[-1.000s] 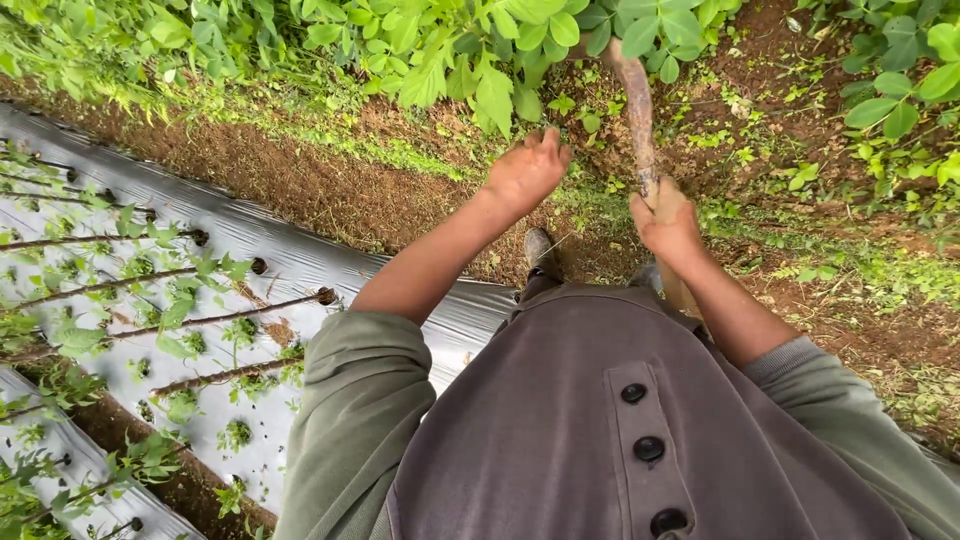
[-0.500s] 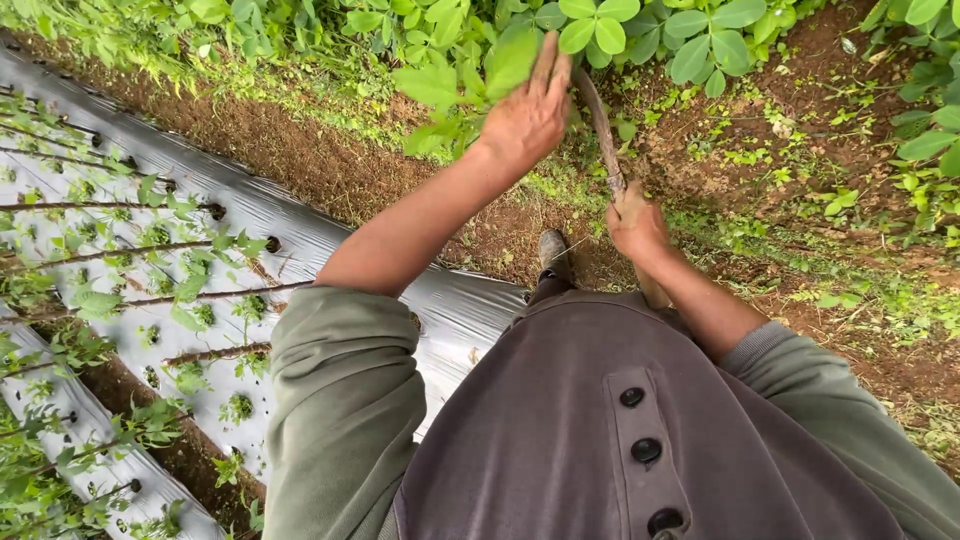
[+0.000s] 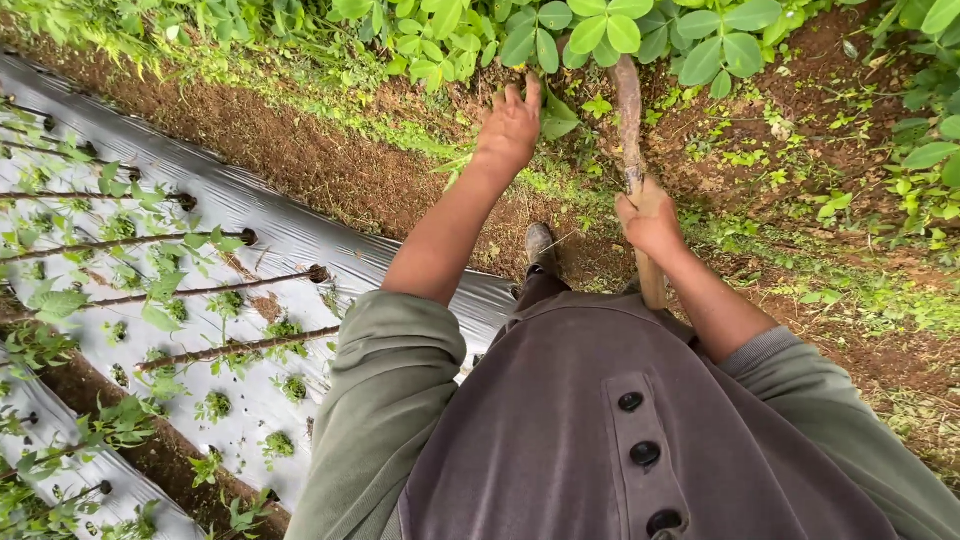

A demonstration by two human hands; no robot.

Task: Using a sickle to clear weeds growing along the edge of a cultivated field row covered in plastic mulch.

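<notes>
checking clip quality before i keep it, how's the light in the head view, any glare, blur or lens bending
Head view: soft, even daylight with no hard shadows; the silver plastic mulch sheet gives pale glare; the left hand and the right hand on the wooden tool handle are fairly sharp, with slight softness at the fingers; wide-angle bending curves the bed rows and stretches the grey buttoned garment.

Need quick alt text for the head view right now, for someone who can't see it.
The right hand grips a wooden tool handle over bare soil, while the open left hand reaches toward leafy green plants. Silver plastic mulch with seedlings lies to the left.
</notes>
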